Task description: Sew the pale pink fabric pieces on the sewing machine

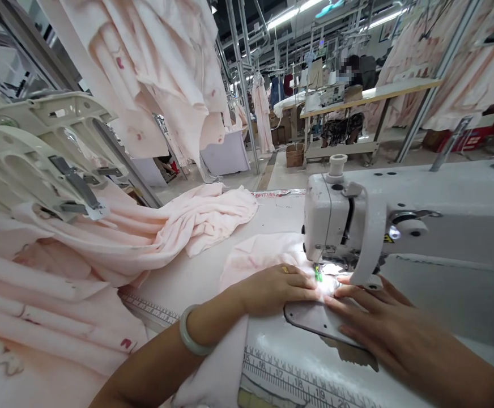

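A white sewing machine (344,212) stands at the right, its lamp shining on a small green part (318,274) by the needle. Pale pink fabric (259,252) lies under and left of the machine head. My left hand (275,290) rests on this fabric, fingers stretched toward the needle and pressing it down. On the other side, my right hand (378,317) lies with fingers spread, fingertips at the brightly lit cloth beside the presser foot. The lamp glare hides the fabric's edge there. My two hands' fingertips nearly meet.
More pink fabric (153,226) is heaped along the left, beneath cream plastic clamp arms (34,147). Pink pieces (145,68) hang above. A measuring tape strip (293,379) runs along the table's front. Further back, a person (349,102) sits near another worktable (374,95).
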Demonstrator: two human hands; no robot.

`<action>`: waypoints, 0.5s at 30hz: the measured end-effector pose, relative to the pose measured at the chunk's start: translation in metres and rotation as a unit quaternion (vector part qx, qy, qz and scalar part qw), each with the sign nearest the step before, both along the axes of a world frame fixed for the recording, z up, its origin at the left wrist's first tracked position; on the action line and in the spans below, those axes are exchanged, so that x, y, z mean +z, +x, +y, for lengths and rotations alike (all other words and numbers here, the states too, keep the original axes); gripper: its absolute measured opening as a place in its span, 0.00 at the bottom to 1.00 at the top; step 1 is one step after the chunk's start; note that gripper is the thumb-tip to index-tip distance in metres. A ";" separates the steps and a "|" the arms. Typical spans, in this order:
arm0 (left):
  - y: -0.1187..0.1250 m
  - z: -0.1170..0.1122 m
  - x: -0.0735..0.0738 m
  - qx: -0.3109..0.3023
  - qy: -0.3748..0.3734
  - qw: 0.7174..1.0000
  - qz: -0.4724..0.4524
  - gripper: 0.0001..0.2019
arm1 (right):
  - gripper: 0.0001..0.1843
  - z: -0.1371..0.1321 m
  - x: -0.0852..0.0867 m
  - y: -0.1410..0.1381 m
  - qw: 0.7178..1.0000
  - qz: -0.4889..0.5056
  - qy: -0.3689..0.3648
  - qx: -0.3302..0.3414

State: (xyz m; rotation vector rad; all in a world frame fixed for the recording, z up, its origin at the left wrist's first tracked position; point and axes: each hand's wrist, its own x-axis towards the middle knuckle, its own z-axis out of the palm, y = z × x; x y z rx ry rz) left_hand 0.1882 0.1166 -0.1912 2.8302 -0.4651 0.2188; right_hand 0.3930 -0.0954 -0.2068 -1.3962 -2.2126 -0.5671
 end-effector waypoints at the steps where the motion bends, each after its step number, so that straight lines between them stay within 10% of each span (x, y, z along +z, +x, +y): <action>1: 0.001 0.001 0.000 0.000 -0.006 1.000 0.004 0.20 | 0.20 0.001 0.000 -0.001 1.000 -0.010 0.009 -0.001; 15: 0.017 0.010 0.000 0.099 -0.001 0.995 0.029 0.23 | 0.21 -0.002 -0.009 0.003 0.999 0.027 -0.001 -0.043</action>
